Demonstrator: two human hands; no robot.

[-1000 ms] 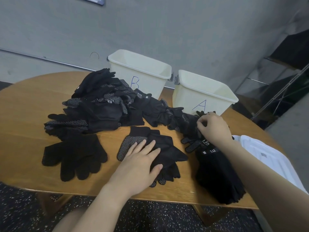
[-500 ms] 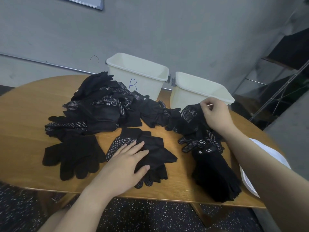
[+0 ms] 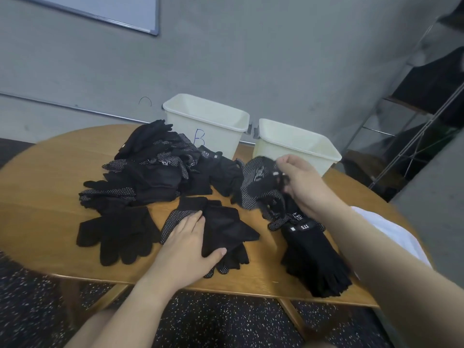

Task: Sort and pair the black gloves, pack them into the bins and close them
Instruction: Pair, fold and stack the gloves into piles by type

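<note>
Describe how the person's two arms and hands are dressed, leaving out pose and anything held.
Both arms are bare as far as the frame shows, with no sleeve in view. The left hand and right hand wear no gloves. No watch, bracelet or ring shows on either. The right hand is motion-blurred, so small details there cannot be ruled out.

Bare forearms; ungloved hands; no sleeves

Two white plastic bins [image 3: 208,121] [image 3: 296,144] are seen open at the back of one round wooden table [image 3: 50,177], where four groupings of black gloves [image 3: 150,169] [image 3: 120,232] [image 3: 221,227] [image 3: 313,257] are laid out. Two hands [image 3: 185,247] [image 3: 301,182] are pictured.
</note>
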